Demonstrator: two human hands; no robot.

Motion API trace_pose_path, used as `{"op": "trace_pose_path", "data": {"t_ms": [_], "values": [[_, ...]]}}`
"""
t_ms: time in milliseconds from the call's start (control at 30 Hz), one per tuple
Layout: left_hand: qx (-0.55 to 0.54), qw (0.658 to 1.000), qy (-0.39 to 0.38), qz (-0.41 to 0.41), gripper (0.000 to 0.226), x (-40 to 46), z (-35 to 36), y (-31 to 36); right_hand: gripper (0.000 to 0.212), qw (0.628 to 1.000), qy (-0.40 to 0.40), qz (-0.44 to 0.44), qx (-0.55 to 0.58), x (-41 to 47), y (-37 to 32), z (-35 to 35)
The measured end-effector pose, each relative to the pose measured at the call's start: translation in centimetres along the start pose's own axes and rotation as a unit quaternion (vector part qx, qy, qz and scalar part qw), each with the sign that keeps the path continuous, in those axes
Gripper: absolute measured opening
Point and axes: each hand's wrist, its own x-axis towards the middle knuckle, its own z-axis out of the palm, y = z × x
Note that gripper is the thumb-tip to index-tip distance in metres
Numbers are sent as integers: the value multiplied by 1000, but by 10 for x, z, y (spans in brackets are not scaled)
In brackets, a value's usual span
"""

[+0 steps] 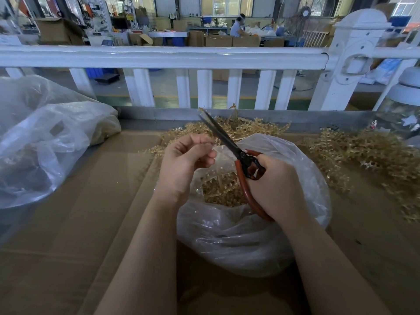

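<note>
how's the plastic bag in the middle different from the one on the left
The middle bag gapes open at the top, showing gold pieces; the left bag is slumped, its mouth not visible. The middle bag looks smaller; the left bag bulks larger and runs off the frame edge. Both are clear plastic on brown cardboard.
</note>
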Motion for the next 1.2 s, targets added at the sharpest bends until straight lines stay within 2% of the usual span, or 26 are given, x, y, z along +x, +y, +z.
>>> {"op": "trace_pose_path", "data": {"t_ms": [100, 200, 267, 367, 567, 600, 700, 800, 833, 900, 1033, 1100, 1200], "values": [[-24, 999, 8, -21, 22, 0, -1, 1, 28, 990, -10, 83, 114, 5, -1, -3], [-31, 999, 10, -39, 20, 0, -1, 3, 29, 955, -44, 163, 244, 8, -2, -7], [-26, 998, 9, -50, 18, 0, 1, 3, 23, 936, -55, 189, 293, 10, -4, -9], [-11, 999, 3, -53, 18, -1, 4, 2, 16, 928, -67, 188, 314, 11, -9, -9], [-12, 998, -17, -51, 8, -1, 7, -1, 11, 934, -103, 192, 282, 11, -13, -10], [-11, 998, -16, -54, 3, -1, 7, 0, 10, 927, -101, 205, 298, 12, -14, -11], [-6, 996, -6, -85, 32, -1, 4, -1, 13, 884, -86, 257, 382, 11, -16, -16], [11, 989, -43, -142, 56, -3, 4, 1, 9, 836, -51, 280, 469, 10, -17, -21], [17, 986, -58, -157, 60, -4, 3, 0, 10, 831, -39, 276, 481, 10, -16, -22], [43, 978, -94, -181, 57, -5, 2, -1, 12, 829, -23, 259, 495, 10, -15, -22], [125, 961, -158, -191, 42, -6, 3, -2, 23, 789, -11, 219, 574, 9, -11, -20], [116, 962, -163, -188, 37, -7, 7, -2, 32, 791, -20, 207, 575, 9, -11, -20], [76, 975, -133, -158, 45, -6, 10, -4, 31, 799, -33, 215, 561, 9, -15, -19]]}}
